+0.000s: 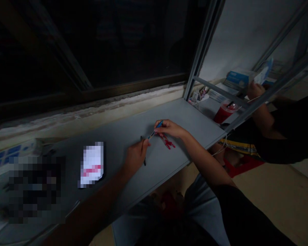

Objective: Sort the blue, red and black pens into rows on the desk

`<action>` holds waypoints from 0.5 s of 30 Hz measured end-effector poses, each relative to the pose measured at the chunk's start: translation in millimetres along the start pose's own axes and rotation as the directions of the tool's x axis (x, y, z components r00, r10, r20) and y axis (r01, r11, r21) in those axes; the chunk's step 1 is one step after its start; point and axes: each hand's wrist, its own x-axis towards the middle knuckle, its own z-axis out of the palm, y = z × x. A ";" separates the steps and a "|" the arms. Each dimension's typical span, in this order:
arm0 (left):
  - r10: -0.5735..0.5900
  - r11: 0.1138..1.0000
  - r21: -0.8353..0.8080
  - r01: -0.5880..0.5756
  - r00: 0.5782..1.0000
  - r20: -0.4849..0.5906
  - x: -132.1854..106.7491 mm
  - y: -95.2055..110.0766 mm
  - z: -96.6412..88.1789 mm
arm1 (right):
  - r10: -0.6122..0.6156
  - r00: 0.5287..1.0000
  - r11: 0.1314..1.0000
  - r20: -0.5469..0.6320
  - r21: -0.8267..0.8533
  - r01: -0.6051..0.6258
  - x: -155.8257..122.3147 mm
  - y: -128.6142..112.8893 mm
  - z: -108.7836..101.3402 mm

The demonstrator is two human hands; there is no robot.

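Note:
My left hand (136, 155) is closed, pinching the lower end of a slim blue pen (151, 135) just above the grey tabletop (123, 136). At its upper end, my right hand (170, 128) has its fingers closed around the pen's blue part. The pen slants between both hands; whether it is in one piece I cannot tell. Partly hidden by my left hand, a thin dark stick-like item (144, 162) lies on the table. A red and white item (168, 142), its kind unclear, rests under my right hand.
A lit phone (91, 165) lies to the left, near a box (14, 155). On the right, beyond a metal frame (218, 89), are a cup of red drink (223, 112), a blue box (236, 79) and another person's hand (255, 90). A window ledge (113, 99) runs behind.

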 end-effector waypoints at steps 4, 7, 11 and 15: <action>-0.027 0.996 -0.081 0.025 0.999 -0.024 1.8 -2.9 0.1 | 0.014 0.996 0.999 -0.089 0.051 -0.010 -2.7 5.9 -6.8; -0.043 0.991 -0.124 0.039 0.999 -0.032 2.2 -3.9 1.1 | 0.005 0.987 1.000 -0.159 -0.003 -0.005 -5.9 12.3 -7.5; -0.090 0.984 -0.159 0.087 0.996 -0.016 2.7 -4.7 1.8 | -0.073 0.983 0.997 -0.169 -0.001 0.074 -7.9 14.6 -9.4; -0.117 0.976 -0.186 0.111 0.993 -0.019 2.9 -5.6 2.5 | -0.065 0.965 0.997 -0.254 -0.053 0.053 -8.7 16.2 -12.8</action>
